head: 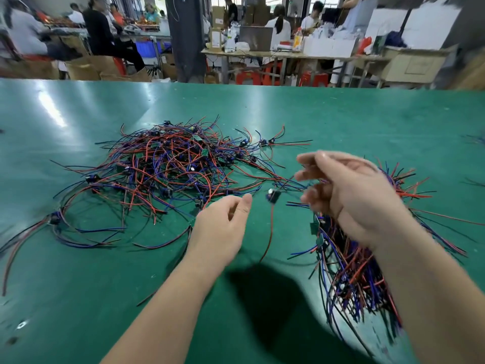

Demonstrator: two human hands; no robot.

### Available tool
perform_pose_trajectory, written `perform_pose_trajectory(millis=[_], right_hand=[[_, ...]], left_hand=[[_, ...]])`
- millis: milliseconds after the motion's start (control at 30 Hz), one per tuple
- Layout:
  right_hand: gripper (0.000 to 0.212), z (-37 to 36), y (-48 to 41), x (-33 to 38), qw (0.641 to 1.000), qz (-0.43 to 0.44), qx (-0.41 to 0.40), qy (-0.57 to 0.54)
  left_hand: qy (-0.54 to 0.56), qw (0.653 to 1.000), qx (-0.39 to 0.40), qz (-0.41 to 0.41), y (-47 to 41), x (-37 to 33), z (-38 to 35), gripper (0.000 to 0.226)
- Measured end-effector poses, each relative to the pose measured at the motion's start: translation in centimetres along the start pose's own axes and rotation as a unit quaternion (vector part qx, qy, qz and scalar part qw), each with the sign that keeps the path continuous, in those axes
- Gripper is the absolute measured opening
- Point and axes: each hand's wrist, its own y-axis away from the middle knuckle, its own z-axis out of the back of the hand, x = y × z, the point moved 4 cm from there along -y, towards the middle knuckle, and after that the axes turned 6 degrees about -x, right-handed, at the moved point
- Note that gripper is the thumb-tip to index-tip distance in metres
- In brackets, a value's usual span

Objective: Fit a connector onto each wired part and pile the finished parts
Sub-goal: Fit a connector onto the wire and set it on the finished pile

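Observation:
A large tangle of red, blue and black wired parts (168, 164) lies on the green table (341, 122), ahead and to the left. A second, more aligned pile of wired parts (349, 274) lies at the right, under my right forearm. My left hand (223, 227) hovers near the big tangle's front edge with loosely curled fingers and nothing in it. My right hand (351, 190) is blurred above the right pile, fingers partly spread. One wired part (271, 195) hangs between the hands, its red wire dangling. Its blue wires run toward my right fingers; any grip is unclear.
Stray wires (475, 139) lie at the table's far right edge. Beyond the far edge, people sit at workbenches (275, 52) with cartons (217, 18) and a dark pillar (185, 38). My shadow (275, 311) falls on bare green table near me.

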Motion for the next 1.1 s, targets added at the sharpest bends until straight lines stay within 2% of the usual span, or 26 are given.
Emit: perform_pose_trajectory(millis=[67,133,233,333,400,467,567,700,867,933,1000,1100], right_hand=[[0.025,-0.4,-2.2,2.4,0.999,-0.005,0.002,0.036],[0.021,-0.8,-5.2,4.7,0.998,0.007,-0.012,0.064],[0.013,-1.2,-9.9,6.7,0.995,0.030,-0.033,0.089],[0.023,-1.3,-12.8,6.1,0.989,0.000,0.001,0.146],[0.030,-0.9,-13.5,4.9,0.979,-0.021,0.010,0.204],[0.024,-0.7,-13.5,3.6,0.974,-0.028,0.003,0.226],[0.019,-0.5,-12.3,1.9,0.970,-0.047,0.014,0.240],[0.019,-0.5,-8.4,0.2,0.974,-0.084,0.068,0.199],[0.021,-1.9,-1.8,-2.7,0.957,-0.138,0.224,0.121],[0.017,-2.2,-0.3,-4.0,0.952,-0.129,0.242,0.135],[0.017,-2.6,0.5,-5.0,0.961,-0.106,0.225,0.121],[0.022,-3.2,1.0,-5.9,0.979,-0.100,0.173,-0.034]], left_hand=[[-0.181,0.980,-0.052,-0.055,-0.7,0.7,1.0,0.032],[-0.274,0.959,-0.070,-0.022,-1.1,1.8,1.5,0.038],[-0.345,0.936,-0.039,0.051,-1.2,3.4,1.9,0.050],[-0.352,0.933,-0.027,0.068,-1.5,4.1,2.3,0.053],[-0.315,0.947,-0.031,0.058,-1.8,4.2,2.5,0.050],[-0.258,0.964,-0.043,0.046,-2.0,4.0,2.6,0.049],[-0.175,0.978,-0.112,-0.015,-2.1,2.8,3.0,0.049],[-0.064,0.969,-0.204,-0.128,-1.5,0.4,3.7,0.044],[0.018,0.930,-0.268,-0.249,0.2,-1.7,3.6,0.048],[0.048,0.922,-0.267,-0.276,0.6,-1.9,3.3,0.052],[0.108,0.927,-0.236,-0.272,0.7,-2.0,2.9,0.060],[0.186,0.938,-0.151,-0.252,1.1,-2.2,2.0,0.069]])
